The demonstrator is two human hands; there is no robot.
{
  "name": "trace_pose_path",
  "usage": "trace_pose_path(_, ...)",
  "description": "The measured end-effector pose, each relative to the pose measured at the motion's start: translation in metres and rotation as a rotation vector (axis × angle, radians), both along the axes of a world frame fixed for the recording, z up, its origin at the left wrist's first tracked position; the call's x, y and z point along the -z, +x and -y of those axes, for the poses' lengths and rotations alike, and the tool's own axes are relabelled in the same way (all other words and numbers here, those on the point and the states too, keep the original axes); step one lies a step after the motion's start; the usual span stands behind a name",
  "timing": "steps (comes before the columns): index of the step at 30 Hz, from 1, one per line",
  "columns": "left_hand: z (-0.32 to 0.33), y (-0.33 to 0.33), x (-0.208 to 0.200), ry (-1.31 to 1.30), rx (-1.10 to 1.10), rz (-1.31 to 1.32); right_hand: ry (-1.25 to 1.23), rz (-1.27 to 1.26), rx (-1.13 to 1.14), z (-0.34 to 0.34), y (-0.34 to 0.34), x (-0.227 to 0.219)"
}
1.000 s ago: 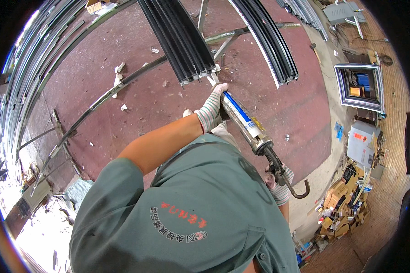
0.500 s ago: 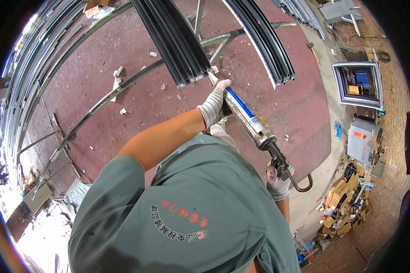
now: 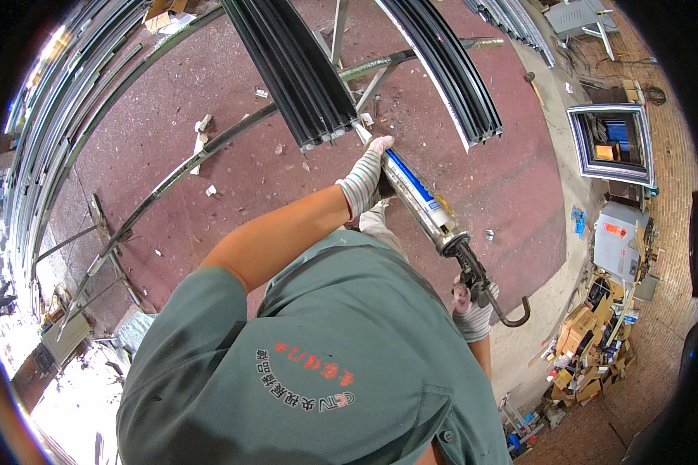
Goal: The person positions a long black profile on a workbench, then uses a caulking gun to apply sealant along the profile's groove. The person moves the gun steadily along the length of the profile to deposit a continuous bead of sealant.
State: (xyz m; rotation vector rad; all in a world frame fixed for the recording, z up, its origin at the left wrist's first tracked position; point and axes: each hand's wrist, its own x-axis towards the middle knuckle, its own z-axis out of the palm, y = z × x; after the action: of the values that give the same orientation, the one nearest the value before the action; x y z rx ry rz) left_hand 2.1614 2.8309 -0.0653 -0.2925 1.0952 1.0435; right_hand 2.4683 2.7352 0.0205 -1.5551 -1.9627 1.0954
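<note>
A caulking gun point(image 3: 420, 192) loaded with a white and blue sealant tube slants across the middle, its nozzle pointing up and left. My left hand point(image 3: 366, 175), in a striped knit glove, is closed round the front of the tube near the nozzle. At the rear, my right hand point(image 3: 473, 307), gloved alike, grips the gun's handle, its fingers partly hidden by the frame. The nozzle's tip is at the near end of a bundle of dark metal profiles point(image 3: 293, 74), by its right corner. Whether sealant comes out is too small to tell.
A second profile bundle point(image 3: 447, 71) lies to the right on the same curved-looking metal rail point(image 3: 236, 130). Long profiles point(image 3: 50, 116) stack at far left. A window frame point(image 3: 611, 144), a grey box point(image 3: 619, 240) and piled cardboard point(image 3: 585, 337) line the right. Scraps dot the reddish floor.
Almost nothing differs. The view has shifted very slightly; both hands keep their hold on the caulking gun, and its nozzle stays at the corner of the profile bundle.
</note>
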Motion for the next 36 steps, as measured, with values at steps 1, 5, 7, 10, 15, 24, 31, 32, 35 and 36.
trace_pose_path(1, 0.0, 0.0, 0.001, 0.011, 0.001, 0.004, -0.029, 0.008, -0.02, 0.0, 0.0, -0.003)
trace_pose_path(5, 0.0, 0.002, 0.003, 0.023, 0.005, 0.026, 0.13, 0.141, 0.038, 0.001, -0.008, -0.01)
trace_pose_path(7, 0.001, 0.003, 0.002, 0.021, -0.007, 0.017, -0.007, -0.008, 0.121, 0.005, -0.01, -0.017)
trace_pose_path(10, 0.002, 0.003, -0.001, 0.016, -0.005, 0.023, -0.301, -0.324, 0.125, 0.008, -0.01, -0.031)
trace_pose_path(15, 0.007, 0.007, -0.002, 0.029, -0.028, -0.011, -0.242, -0.402, 0.107, 0.008, -0.014, -0.031)
trace_pose_path(24, 0.012, 0.029, -0.017, -0.093, -0.037, 0.074, -0.071, 0.119, -0.146, -0.006, 0.011, -0.056)
trace_pose_path(31, -0.028, 0.094, -0.052, 0.043, -0.041, -0.067, -0.227, -0.273, -0.094, -0.036, 0.077, -0.053)
trace_pose_path(32, -0.037, 0.104, -0.054, 0.017, -0.024, -0.03, -0.22, -0.292, -0.104, -0.043, 0.09, -0.052)
trace_pose_path(35, -0.059, 0.149, -0.06, -0.038, 0.023, -0.015, -0.266, -0.27, -0.1, -0.062, 0.139, -0.05)
trace_pose_path(36, -0.065, 0.163, -0.061, -0.033, 0.038, -0.017, -0.266, -0.274, -0.112, -0.066, 0.156, -0.049)
